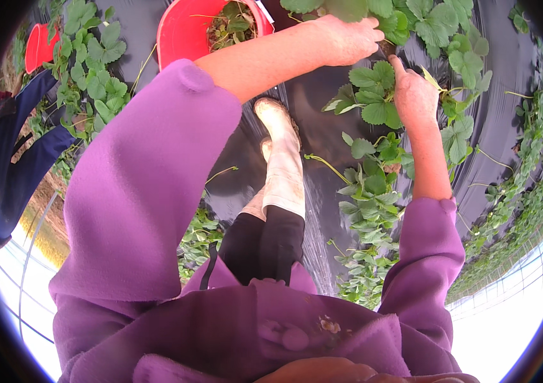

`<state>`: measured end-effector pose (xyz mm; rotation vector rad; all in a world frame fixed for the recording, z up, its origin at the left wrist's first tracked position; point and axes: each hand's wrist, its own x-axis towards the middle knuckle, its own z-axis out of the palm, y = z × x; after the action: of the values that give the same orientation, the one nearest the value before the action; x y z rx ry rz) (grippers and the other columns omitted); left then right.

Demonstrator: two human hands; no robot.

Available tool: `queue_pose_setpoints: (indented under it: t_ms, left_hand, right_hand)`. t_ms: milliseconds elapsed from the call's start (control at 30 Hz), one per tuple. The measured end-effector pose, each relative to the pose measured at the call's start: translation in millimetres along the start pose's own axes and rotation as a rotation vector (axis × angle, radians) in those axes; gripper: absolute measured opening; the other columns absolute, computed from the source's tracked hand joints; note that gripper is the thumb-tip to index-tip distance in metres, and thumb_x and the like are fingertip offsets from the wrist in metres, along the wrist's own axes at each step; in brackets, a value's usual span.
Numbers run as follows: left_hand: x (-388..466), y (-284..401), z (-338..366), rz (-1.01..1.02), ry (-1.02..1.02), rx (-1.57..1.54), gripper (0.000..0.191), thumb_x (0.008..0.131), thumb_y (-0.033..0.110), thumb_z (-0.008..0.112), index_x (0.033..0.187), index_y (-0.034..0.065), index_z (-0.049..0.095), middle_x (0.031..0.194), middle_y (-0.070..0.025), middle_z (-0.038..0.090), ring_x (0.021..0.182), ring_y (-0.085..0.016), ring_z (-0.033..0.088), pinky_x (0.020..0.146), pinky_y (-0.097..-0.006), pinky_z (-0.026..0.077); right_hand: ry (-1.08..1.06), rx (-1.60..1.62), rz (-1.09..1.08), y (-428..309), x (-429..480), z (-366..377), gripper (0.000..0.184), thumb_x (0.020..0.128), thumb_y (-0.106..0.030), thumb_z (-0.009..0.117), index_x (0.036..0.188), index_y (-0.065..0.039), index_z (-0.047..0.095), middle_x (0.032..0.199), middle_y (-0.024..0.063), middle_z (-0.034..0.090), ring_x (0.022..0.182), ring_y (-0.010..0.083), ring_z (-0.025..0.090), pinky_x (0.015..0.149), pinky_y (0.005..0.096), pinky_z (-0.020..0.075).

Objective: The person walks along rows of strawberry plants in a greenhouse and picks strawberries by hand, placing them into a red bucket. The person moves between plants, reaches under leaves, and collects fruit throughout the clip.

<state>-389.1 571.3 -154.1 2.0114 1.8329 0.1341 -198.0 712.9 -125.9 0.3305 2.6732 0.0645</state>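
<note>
My left hand [350, 40] reaches across in front of me to a planting hole [386, 48] in the black plastic mulch film. Large strawberry leaves [348, 8] hang over part of it, and its palm side is hidden. My right hand [415, 93] comes from the other side, index finger stretched to the bare soil in the hole, the other fingers bent. Whether either hand grips anything cannot be seen. A strawberry plant [379, 93] with broad toothed leaves grows just beside the right hand. A pale yellowish leaf [431, 79] sticks out behind that hand's knuckles.
A red bucket [180, 36] with picked leaves and stems [233, 28] stands beyond my left forearm. My light boots [283, 158] stand on the black film [310, 95] between strawberry rows. At left are another person's dark blue trousers [27, 153] and a second red container [39, 48].
</note>
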Motion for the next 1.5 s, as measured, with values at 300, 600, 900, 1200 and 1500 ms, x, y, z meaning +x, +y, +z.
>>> queue_pose_setpoints:
  t_ms: [300, 600, 900, 1200, 1500]
  left_hand:
    - [-6.4, 4.8, -1.2, -0.096, 0.139, -0.123, 0.013, 0.083, 0.005, 0.066, 0.096, 0.0051, 0.070, 0.117, -0.0041, 0.058, 0.118, -0.024, 0.056, 0.095, -0.0390, 0.055]
    - [-3.1, 27.6, -2.1, -0.295, 0.084, -0.246, 0.041, 0.082, -0.002, 0.064, 0.122, 0.0052, 0.061, 0.120, -0.0075, 0.059, 0.118, -0.029, 0.059, 0.091, -0.0421, 0.059]
    - [7.7, 39.1, -8.4, -0.335, 0.049, -0.331, 0.036, 0.089, -0.002, 0.060, 0.125, 0.0035, 0.060, 0.117, -0.0150, 0.062, 0.110, -0.037, 0.066, 0.090, -0.0470, 0.058]
    - [-3.0, 46.9, 1.0, -0.290, 0.060, -0.254, 0.043, 0.088, 0.002, 0.064, 0.131, 0.0045, 0.062, 0.121, -0.0138, 0.062, 0.105, -0.036, 0.067, 0.090, -0.0473, 0.056]
    - [-10.6, 50.7, 4.4, -0.284, 0.046, -0.227, 0.046, 0.087, 0.004, 0.067, 0.132, 0.0064, 0.062, 0.128, -0.0117, 0.061, 0.112, -0.033, 0.065, 0.096, -0.0447, 0.055]
  right_hand:
    - [0.045, 0.003, 0.169, 15.6, 8.4, -2.3, 0.024, 0.101, -0.016, 0.056, 0.123, -0.016, 0.065, 0.091, 0.0098, 0.075, 0.081, 0.0331, 0.075, 0.067, 0.0474, 0.0580]
    - [0.119, 0.114, 0.459, 56.4, -0.3, 7.4, 0.025, 0.103, -0.028, 0.057, 0.120, -0.017, 0.071, 0.094, 0.0173, 0.077, 0.088, 0.0394, 0.074, 0.076, 0.0503, 0.0585]
    - [0.173, 0.327, 0.583, 112.9, -42.7, 41.9, 0.026, 0.097, -0.020, 0.060, 0.117, -0.014, 0.076, 0.101, 0.0188, 0.076, 0.094, 0.0398, 0.072, 0.083, 0.0498, 0.0566]
    - [-0.007, 1.407, 0.764, 101.4, -38.0, 45.8, 0.045, 0.095, -0.006, 0.061, 0.141, 0.000, 0.060, 0.107, 0.0120, 0.072, 0.065, 0.0171, 0.066, 0.061, 0.0298, 0.0482]
    - [-0.321, 1.616, 0.763, 121.1, -26.2, 42.3, 0.073, 0.091, 0.000, 0.063, 0.159, 0.001, 0.035, 0.104, 0.0100, 0.064, 0.066, 0.0132, 0.062, 0.049, 0.0252, 0.0363]
